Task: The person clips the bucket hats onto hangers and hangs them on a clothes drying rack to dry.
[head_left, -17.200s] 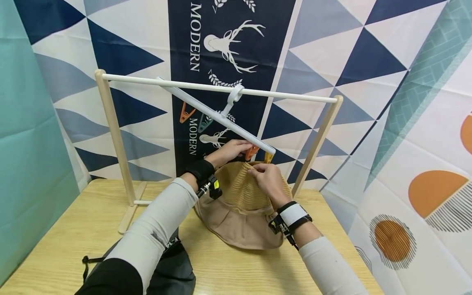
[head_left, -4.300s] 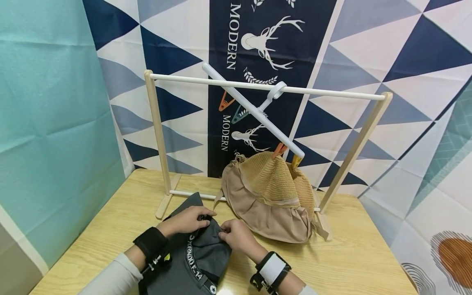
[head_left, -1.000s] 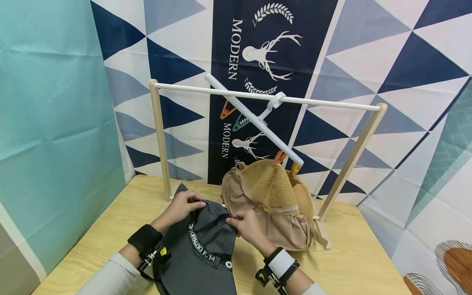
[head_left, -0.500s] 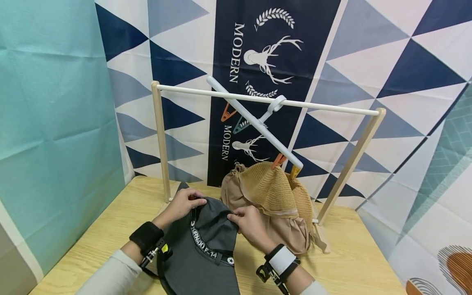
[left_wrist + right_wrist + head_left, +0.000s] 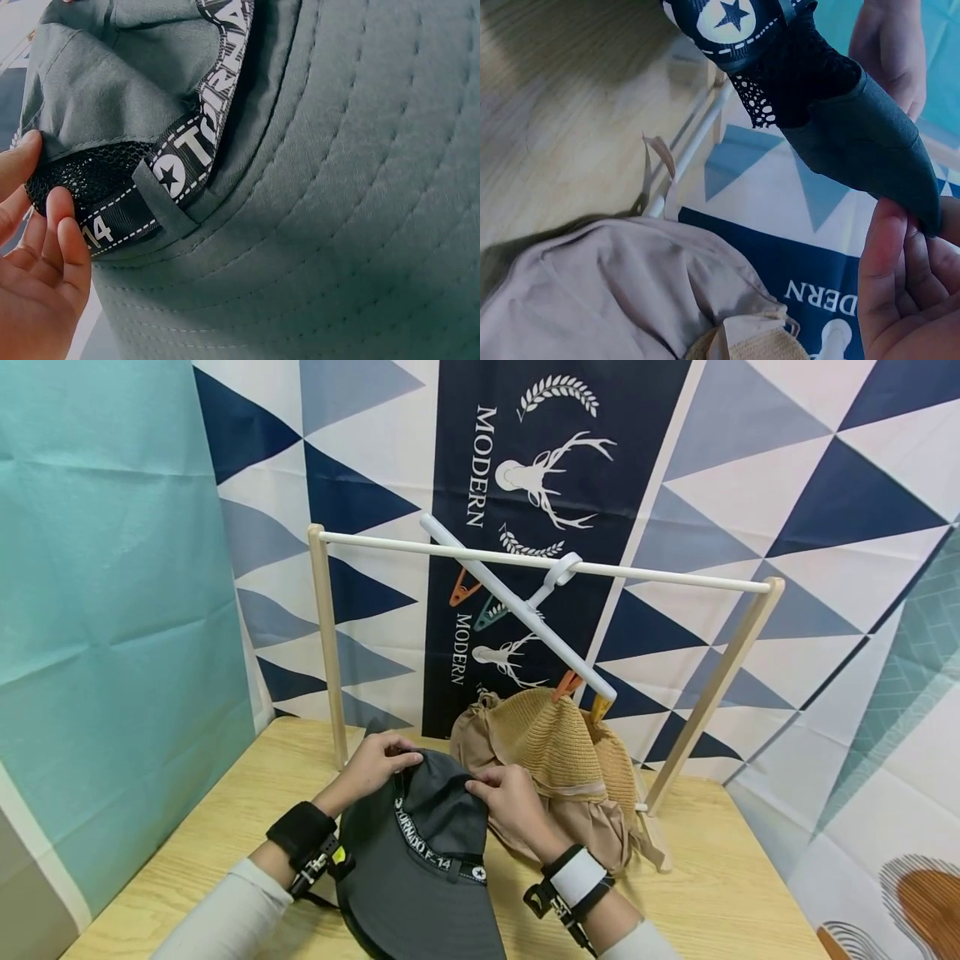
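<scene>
Both hands hold a dark grey sun hat [image 5: 420,897] in front of the rack, its crown toward the rack and its wide brim toward me. A black band [image 5: 423,847] with white lettering runs round it. My left hand [image 5: 372,768] pinches the crown's left side; in the left wrist view, the thumb and fingers of that hand [image 5: 37,281] grip near a black mesh part [image 5: 90,176]. With thumb and fingertips my right hand [image 5: 517,802] pinches the crown's right edge, as the right wrist view shows on the grey cloth [image 5: 862,139].
A white clip hanger [image 5: 517,606] hangs slanted from the rack's bar [image 5: 660,575]. Orange [image 5: 567,685] and yellow [image 5: 599,708] clips at its low end hold a tan hat [image 5: 543,743]. Another orange clip [image 5: 462,589] and a green clip [image 5: 491,612] hang further up. Wooden table [image 5: 712,852] below.
Earliest, both hands were at the tan hat and its clips, with the grey hat lying on the table. Later they gripped the grey hat, which has now risen slightly and shifted right.
</scene>
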Demonstrator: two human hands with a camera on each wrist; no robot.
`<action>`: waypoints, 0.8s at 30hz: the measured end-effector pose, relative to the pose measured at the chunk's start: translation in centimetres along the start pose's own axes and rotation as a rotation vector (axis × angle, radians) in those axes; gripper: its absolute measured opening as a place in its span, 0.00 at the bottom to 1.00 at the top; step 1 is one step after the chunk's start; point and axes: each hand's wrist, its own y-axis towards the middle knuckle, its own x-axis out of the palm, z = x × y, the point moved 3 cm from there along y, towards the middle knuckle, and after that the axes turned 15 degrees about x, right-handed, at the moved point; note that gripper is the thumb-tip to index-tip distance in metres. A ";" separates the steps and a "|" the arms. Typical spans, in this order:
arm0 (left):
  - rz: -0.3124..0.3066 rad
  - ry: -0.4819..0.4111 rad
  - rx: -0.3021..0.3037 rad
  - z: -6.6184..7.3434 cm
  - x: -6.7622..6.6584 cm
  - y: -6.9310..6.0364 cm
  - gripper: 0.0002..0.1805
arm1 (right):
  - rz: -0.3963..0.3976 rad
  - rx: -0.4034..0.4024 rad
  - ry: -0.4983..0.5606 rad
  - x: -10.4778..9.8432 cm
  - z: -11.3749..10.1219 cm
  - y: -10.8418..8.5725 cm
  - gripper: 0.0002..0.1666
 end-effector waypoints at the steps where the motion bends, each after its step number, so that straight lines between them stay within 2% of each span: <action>1: 0.002 0.003 0.005 0.1 0.0 0.1 0.09 | 0.000 0.012 0.004 -0.1 0.0 0.1 0.06; 5: 0.002 0.011 0.015 0.4 0.0 0.4 0.09 | 0.013 0.031 0.011 -0.6 -0.1 0.4 0.05; 10: 0.006 0.020 0.035 0.5 -0.2 1.0 0.09 | 0.033 0.010 0.028 -1.1 -0.4 0.7 0.06; 17: 0.013 0.050 0.035 0.7 -0.5 2.1 0.09 | 0.043 0.043 0.061 -1.3 -1.2 1.8 0.07; 24: 0.025 0.055 0.032 0.9 -0.7 2.6 0.10 | 0.044 0.025 0.035 -1.6 -2.1 2.3 0.08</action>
